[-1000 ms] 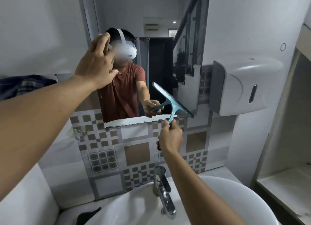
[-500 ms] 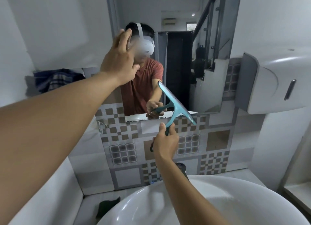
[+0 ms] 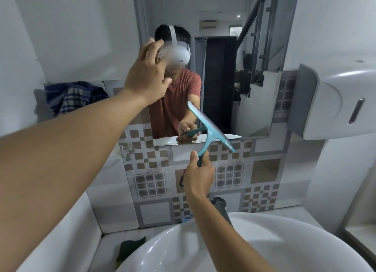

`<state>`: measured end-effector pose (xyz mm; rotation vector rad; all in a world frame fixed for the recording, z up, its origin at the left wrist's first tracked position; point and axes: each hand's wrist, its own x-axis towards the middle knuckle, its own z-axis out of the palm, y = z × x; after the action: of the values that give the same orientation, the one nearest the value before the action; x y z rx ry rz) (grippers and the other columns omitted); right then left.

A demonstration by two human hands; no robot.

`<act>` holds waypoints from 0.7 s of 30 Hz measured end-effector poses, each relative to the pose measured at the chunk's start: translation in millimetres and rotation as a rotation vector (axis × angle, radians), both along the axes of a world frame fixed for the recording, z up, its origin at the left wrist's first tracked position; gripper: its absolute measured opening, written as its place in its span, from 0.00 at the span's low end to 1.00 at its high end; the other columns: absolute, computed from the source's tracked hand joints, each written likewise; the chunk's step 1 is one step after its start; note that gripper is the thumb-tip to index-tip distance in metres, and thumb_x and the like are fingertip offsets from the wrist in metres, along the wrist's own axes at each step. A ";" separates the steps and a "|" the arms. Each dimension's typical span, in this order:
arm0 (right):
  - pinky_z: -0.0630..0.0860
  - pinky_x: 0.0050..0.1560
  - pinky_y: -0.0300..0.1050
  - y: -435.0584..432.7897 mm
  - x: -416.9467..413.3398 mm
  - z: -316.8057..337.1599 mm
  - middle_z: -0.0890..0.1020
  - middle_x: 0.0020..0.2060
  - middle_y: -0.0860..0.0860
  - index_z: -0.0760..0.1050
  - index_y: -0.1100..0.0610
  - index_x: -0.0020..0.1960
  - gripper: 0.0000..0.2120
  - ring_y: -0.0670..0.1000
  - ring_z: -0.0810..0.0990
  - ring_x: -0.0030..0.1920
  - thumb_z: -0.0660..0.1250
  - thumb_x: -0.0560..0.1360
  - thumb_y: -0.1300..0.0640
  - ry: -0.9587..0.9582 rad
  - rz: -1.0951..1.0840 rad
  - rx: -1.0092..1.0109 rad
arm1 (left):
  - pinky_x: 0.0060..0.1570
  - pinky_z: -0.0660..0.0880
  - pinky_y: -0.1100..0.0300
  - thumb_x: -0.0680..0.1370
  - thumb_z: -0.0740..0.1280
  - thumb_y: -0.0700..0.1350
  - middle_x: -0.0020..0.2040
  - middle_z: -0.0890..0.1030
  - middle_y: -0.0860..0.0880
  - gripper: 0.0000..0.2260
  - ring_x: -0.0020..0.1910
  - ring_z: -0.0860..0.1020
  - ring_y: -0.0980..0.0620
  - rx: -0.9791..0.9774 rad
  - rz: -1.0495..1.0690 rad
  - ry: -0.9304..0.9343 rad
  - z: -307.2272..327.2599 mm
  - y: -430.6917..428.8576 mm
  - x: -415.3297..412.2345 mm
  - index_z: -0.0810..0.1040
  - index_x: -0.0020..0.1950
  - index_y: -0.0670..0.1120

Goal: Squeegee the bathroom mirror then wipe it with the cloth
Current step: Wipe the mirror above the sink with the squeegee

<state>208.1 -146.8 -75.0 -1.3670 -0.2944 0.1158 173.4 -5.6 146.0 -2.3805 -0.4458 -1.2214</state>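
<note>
The bathroom mirror (image 3: 223,72) hangs on the wall above patterned tiles. My right hand (image 3: 198,175) grips the handle of a teal squeegee (image 3: 210,129), whose blade lies tilted across the mirror's lower edge, upper end to the left. My left hand (image 3: 147,76) is raised flat against the mirror's left part, fingers spread, holding nothing. A dark green cloth (image 3: 130,247) lies on the ledge left of the basin. A checked blue cloth (image 3: 75,96) sits bunched on the ledge at the left wall.
A white basin (image 3: 264,247) fills the bottom, with a tap (image 3: 220,207) behind my right forearm. A white dispenser (image 3: 341,102) juts from the wall right of the mirror. A small metal hook (image 3: 124,150) is fixed on the tiles.
The view has swung left and down, so mirror, hands and dispenser sit further right in frame. The squeegee stays at the mirror's lower edge and my left hand stays on the glass.
</note>
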 end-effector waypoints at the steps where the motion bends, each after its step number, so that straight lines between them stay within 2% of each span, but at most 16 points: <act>1: 0.69 0.25 0.29 0.4 -2.4 -0.2 0.74 0.31 0.49 0.77 0.58 0.53 0.11 0.39 0.72 0.23 0.62 0.83 0.51 -0.006 0.002 -0.006 | 0.68 0.70 0.40 0.77 0.71 0.49 0.77 0.63 0.40 0.32 0.79 0.55 0.39 -0.001 0.001 0.002 0.6 -0.2 -0.6 0.65 0.78 0.43; 3: 0.76 0.30 0.38 3.4 -9.2 -5.5 0.75 0.30 0.48 0.78 0.55 0.56 0.11 0.41 0.74 0.27 0.62 0.83 0.50 -0.028 0.040 -0.010 | 0.68 0.70 0.40 0.77 0.71 0.49 0.76 0.63 0.40 0.32 0.79 0.55 0.39 -0.001 0.002 0.004 0.7 -0.5 -0.7 0.64 0.78 0.43; 5: 0.81 0.36 0.48 8.5 -18.3 -14.2 0.77 0.30 0.47 0.79 0.48 0.58 0.08 0.46 0.77 0.31 0.63 0.83 0.49 -0.055 0.093 -0.011 | 0.68 0.70 0.41 0.77 0.71 0.48 0.77 0.63 0.40 0.32 0.79 0.55 0.39 -0.004 0.004 0.002 -0.1 -1.2 0.1 0.64 0.78 0.43; 6: 0.81 0.37 0.46 10.9 -22.6 -16.9 0.77 0.30 0.46 0.78 0.46 0.59 0.08 0.46 0.77 0.32 0.63 0.83 0.50 -0.075 0.104 -0.015 | 0.68 0.70 0.41 0.77 0.71 0.48 0.77 0.63 0.40 0.32 0.79 0.55 0.39 -0.005 0.007 0.001 -0.5 -1.5 0.1 0.64 0.78 0.43; 8: 0.79 0.36 0.40 14.8 -27.7 -19.3 0.78 0.32 0.46 0.77 0.47 0.64 0.11 0.45 0.77 0.32 0.63 0.83 0.50 -0.083 0.087 -0.027 | 0.67 0.71 0.41 0.77 0.71 0.48 0.77 0.63 0.40 0.32 0.79 0.55 0.39 -0.006 0.011 0.004 -0.3 -2.2 -0.1 0.65 0.78 0.43; 12: 0.74 0.34 0.37 20.0 -30.8 -21.1 0.79 0.32 0.48 0.78 0.48 0.60 0.09 0.43 0.75 0.30 0.62 0.83 0.52 -0.083 0.070 -0.019 | 0.69 0.70 0.41 0.77 0.71 0.48 0.77 0.62 0.40 0.31 0.79 0.55 0.39 0.006 0.016 0.018 1.3 -1.3 -1.4 0.65 0.78 0.43; 14: 0.74 0.32 0.34 22.3 -32.1 -25.6 0.78 0.32 0.47 0.78 0.49 0.62 0.10 0.42 0.74 0.30 0.62 0.83 0.51 -0.083 0.066 -0.018 | 0.69 0.69 0.41 0.77 0.71 0.48 0.77 0.62 0.39 0.31 0.79 0.55 0.39 0.017 0.014 0.017 1.2 -0.2 -0.7 0.65 0.78 0.43; 21: 0.73 0.34 0.35 27.7 -29.6 -45.7 0.77 0.32 0.45 0.75 0.52 0.70 0.17 0.42 0.72 0.30 0.63 0.83 0.50 -0.152 0.063 -0.074 | 0.67 0.72 0.40 0.77 0.72 0.49 0.76 0.63 0.39 0.32 0.79 0.56 0.39 0.024 0.003 0.008 0.1 3.7 -0.7 0.66 0.77 0.42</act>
<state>178.6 -119.1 -120.7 -1.4428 -0.4649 0.0753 172.7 -1.9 146.1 -2.3629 -0.4294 -1.2091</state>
